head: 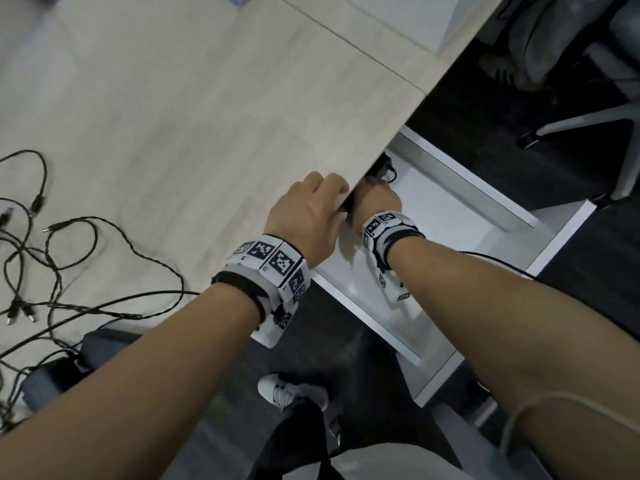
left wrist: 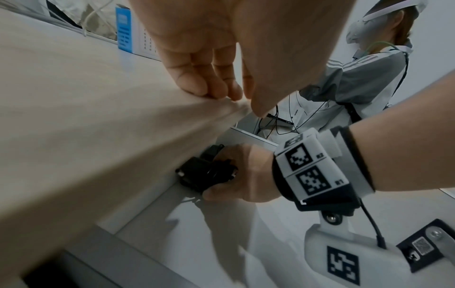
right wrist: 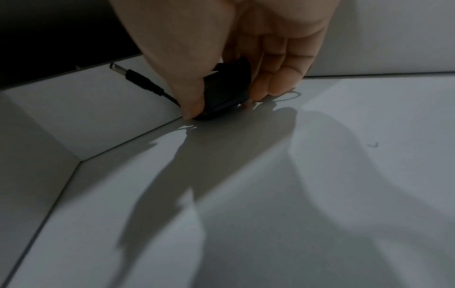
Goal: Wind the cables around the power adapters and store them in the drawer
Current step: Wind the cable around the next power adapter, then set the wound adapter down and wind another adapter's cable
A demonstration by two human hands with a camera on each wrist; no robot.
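A black power adapter [right wrist: 221, 91] with its cable wound round it sits on the floor of the open white drawer [head: 467, 181], close to the back wall under the desk edge. My right hand [right wrist: 226, 103] grips it between thumb and fingers; its barrel plug [right wrist: 128, 74] sticks out to the left. In the left wrist view the adapter [left wrist: 202, 173] shows in my right hand [left wrist: 236, 175]. My left hand [head: 308, 209] holds nothing; its fingertips [left wrist: 209, 85] rest on the desk's front edge above the drawer.
Loose black cables [head: 69, 258] lie tangled on the left of the wooden desk [head: 207, 116]. Dark adapter blocks [head: 48, 382] sit at its near-left edge. An office chair base [head: 588, 119] stands beyond the drawer. My shoe [head: 277, 389] is on the dark floor.
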